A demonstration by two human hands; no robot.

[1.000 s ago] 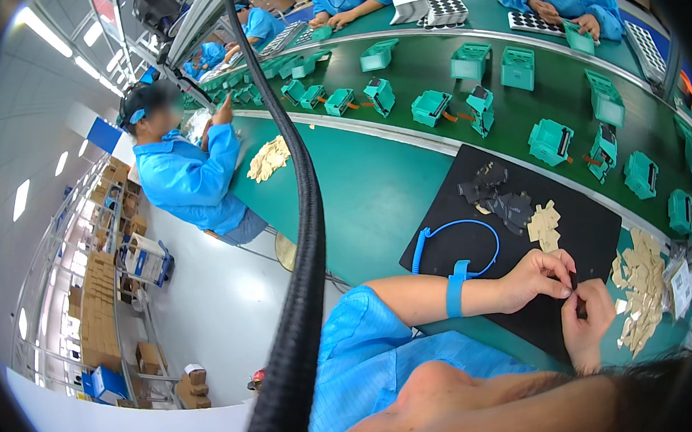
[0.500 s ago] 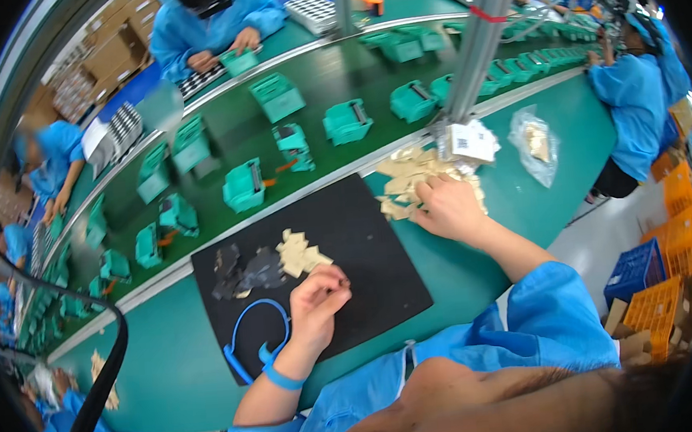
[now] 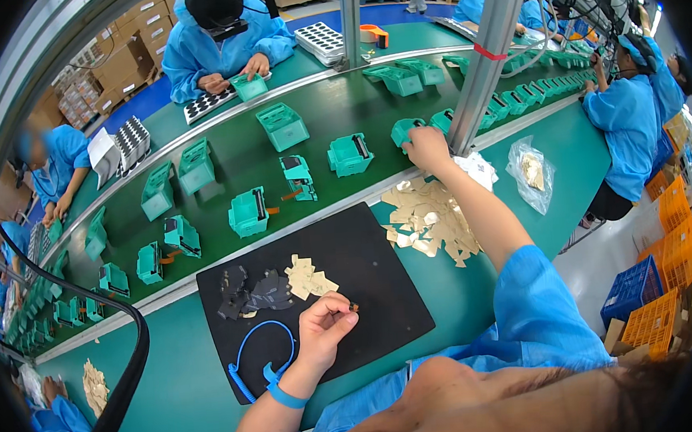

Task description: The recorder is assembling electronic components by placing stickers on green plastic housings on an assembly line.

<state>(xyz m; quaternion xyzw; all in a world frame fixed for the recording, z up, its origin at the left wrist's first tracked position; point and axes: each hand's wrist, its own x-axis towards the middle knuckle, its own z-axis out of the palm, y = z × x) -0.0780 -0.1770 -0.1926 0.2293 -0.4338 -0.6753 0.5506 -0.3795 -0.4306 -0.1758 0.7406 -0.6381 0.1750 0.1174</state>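
Now R hand (image 3: 428, 150) has quit tan pile (image 3: 441, 222) for green fixture (image 3: 404, 130) on belt (image 3: 334, 104), so work's likely shifting there; can't tell its grip. L hand (image 3: 324, 330) pinches small dark pc. (image 3: 354, 307) above black mat (image 3: 378, 274).

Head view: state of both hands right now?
Left hand: closed, pinching a small dark piece at the fingertips.
Right hand: over the near edge of a teal fixture; whether it grips cannot be told.
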